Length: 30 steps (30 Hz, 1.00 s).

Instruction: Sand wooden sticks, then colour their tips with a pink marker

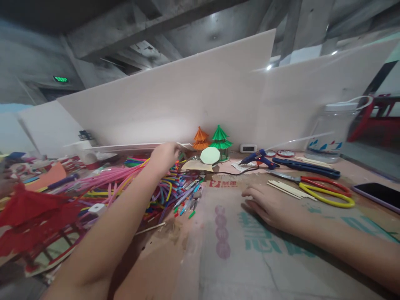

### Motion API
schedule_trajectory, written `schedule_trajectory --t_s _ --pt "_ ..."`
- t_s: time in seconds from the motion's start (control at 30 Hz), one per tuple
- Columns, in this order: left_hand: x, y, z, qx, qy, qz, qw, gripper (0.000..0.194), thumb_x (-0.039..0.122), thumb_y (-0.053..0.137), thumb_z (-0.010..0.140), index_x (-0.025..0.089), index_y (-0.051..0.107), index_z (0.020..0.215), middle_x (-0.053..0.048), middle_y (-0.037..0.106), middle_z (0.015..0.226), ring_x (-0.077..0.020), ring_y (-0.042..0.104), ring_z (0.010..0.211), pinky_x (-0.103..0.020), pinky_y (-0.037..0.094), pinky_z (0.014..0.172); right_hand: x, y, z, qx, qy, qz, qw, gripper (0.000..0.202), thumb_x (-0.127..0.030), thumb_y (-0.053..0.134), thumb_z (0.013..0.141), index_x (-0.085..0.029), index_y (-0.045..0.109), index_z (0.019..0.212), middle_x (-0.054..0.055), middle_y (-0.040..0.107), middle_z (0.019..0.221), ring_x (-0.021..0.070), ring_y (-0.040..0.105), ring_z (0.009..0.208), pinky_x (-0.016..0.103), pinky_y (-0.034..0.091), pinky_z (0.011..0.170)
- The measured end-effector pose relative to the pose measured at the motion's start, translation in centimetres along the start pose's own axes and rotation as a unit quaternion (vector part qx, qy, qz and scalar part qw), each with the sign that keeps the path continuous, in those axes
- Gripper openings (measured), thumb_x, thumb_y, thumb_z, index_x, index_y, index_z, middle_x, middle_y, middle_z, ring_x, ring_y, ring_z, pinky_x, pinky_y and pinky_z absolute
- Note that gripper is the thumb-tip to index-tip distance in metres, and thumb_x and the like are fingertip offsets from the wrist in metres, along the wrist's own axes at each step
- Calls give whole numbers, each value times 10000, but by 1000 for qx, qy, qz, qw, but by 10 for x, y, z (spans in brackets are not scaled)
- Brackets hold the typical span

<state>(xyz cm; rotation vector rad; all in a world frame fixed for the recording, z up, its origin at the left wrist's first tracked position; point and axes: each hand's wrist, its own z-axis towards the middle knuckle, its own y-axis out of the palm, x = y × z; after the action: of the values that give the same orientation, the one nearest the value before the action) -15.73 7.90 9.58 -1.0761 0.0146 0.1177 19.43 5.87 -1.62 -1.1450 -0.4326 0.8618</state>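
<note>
My left hand (165,157) reaches over a heap of coloured pipe cleaners (115,181) toward the back of the table. Its fingers are turned away and mostly hidden, so what they touch does not show. Several pens (189,198) lie just below that hand. My right hand (264,202) rests with fingers loosely stretched on a printed plastic sheet (237,266), holding nothing. Beyond it are pale wooden sticks (284,189), scissors (325,191) with red and yellow handles, and a blue glue gun (258,157).
Orange (200,139) and green (220,137) paper pagodas stand at the back, near a pale octagonal piece (210,155). A red pagoda model (34,221) is at left. A water bottle (328,131), a phone (379,193) and a dark blue tool (306,166) lie right.
</note>
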Motion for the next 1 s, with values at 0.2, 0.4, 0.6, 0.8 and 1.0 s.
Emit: schedule_trajectory --t_s 0.2,0.4,0.6,0.8,1.0 --pt "-35 -12 -9 -39 -56 16 998 341 276 457 977 197 743 1144 -108 771 1141 -271 699 1122 -349 513 994 -44 -12 63 -32 -45 -32 998 265 -184 547 913 -200 705 1125 140 729 1151 294 665 1088 404 501 933" --pt "-86 -4 -8 -84 -148 6 985 769 625 426 985 23 465 1461 -316 574 1421 -412 574 1316 -508 459 1062 -69 -2 184 -54 17 -56 997 316 -165 506 961 -164 722 1192 137 747 1194 289 686 1102 341 497 889" --pt "-104 30 -20 -232 -95 -50 967 768 778 307 950 201 645 1327 -159 682 1356 -347 627 1273 -466 444 1093 -83 8 267 27 35 69 997 281 -179 501 993 -165 753 1117 74 793 1086 208 737 986 265 524 841" --pt "-90 35 -37 -289 -80 -48 953 873 828 337 901 183 562 1445 -219 658 1368 -406 624 1263 -544 441 1081 -123 48 335 -101 -101 29 989 491 -63 408 972 -207 664 1365 31 693 1376 150 656 1254 212 480 1033" --pt "-87 44 -41 -250 -81 -18 965 869 825 310 915 242 461 1541 -199 580 1473 -430 526 1353 -703 318 1123 -114 101 385 -186 -59 -52 979 618 -176 750 794 -90 623 1392 219 682 1339 338 684 1197 342 555 941"
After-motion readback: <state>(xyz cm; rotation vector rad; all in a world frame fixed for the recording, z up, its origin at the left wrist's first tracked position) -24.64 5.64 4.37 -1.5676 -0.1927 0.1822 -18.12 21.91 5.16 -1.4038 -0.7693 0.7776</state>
